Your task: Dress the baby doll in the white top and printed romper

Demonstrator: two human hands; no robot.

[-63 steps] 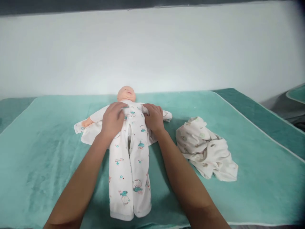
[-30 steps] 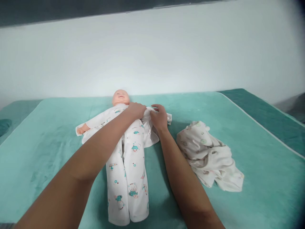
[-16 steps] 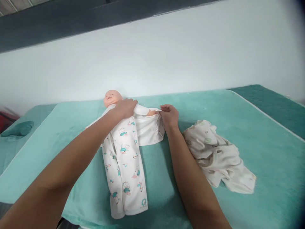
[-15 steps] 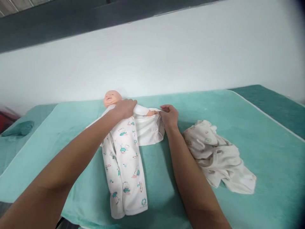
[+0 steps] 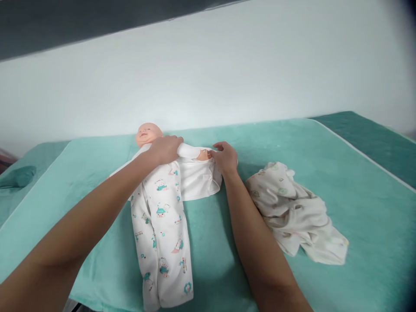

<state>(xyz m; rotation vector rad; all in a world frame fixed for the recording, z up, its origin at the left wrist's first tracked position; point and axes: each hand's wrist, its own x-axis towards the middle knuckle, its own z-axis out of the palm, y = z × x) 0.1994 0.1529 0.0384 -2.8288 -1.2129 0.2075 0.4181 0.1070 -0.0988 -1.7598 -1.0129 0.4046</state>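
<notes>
A baby doll (image 5: 148,133) lies on its back with its head by the wall. It wears a white long-sleeved top and white trousers (image 5: 164,234) printed with small teal figures. My left hand (image 5: 167,149) is closed round the doll's upper arm near the shoulder. That arm stretches to the right over a spread white shirt (image 5: 196,182). My right hand (image 5: 225,158) is beside the doll's small hand (image 5: 204,154), its thumb and fingers pinching at the shirt's edge. My right fingertips are partly hidden.
A crumpled cream printed cloth (image 5: 297,214) lies right of my right forearm. Everything rests on a light green bed cover (image 5: 364,216), with a white wall (image 5: 208,73) behind it. A green pillow-like bulge (image 5: 19,177) shows at the far left.
The camera view has shifted slightly, so the doll appears further left. More of the doll's small hand shows beside my right fingers. My left hand keeps its hold.
</notes>
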